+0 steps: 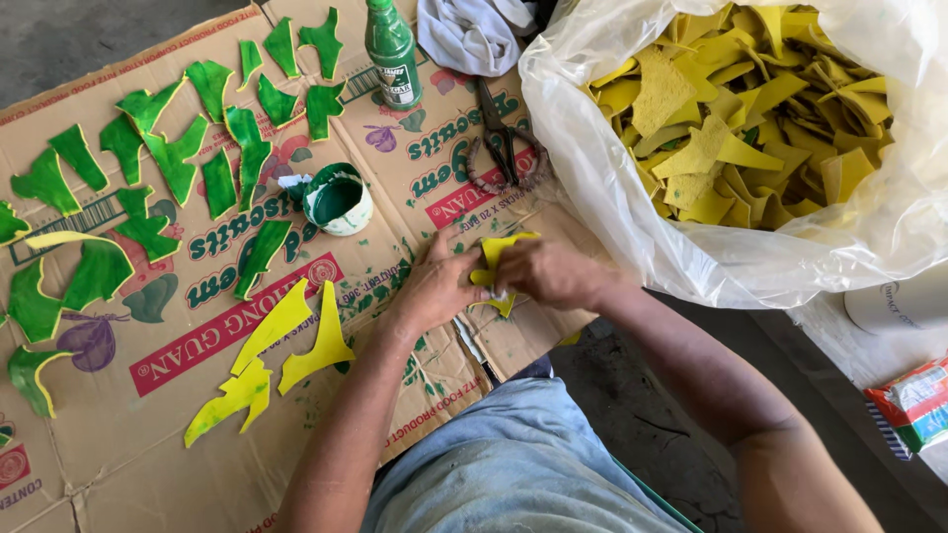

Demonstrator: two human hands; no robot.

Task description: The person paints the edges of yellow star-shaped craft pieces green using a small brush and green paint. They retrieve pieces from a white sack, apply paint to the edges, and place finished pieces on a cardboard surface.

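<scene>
Pinching a yellow leaf-shaped piece (497,259) between both hands, left hand (439,286) closed on its near-left edge, right hand (553,271) closed over its right side, fingers (513,259) curled on top, probably to keep the thin floppy cutout flat against the flattened cardboard sheet (197,345) while working it; something small and pale tucked under the right fingers, cannot tell what. Just beyond the grip, old scissors (504,148) lying shut, within easy reach. Up-left of the grip, small cup of green paint (338,200) standing open, close enough for dipping, green bottle (393,51) farther behind it upright, capped. Left of the grip, unpainted yellow pieces (286,341) lying loose, near at hand; farther left and beyond, painted green pieces (178,158) spread apart without touching much, likely so wet paint dries. Right of the grip, clear plastic bag (632,197) slumped open, heaped with yellow cutouts (741,128), mouth turned toward the hands for quick grabbing. White cloth (474,35) bunched behind the scissors
</scene>
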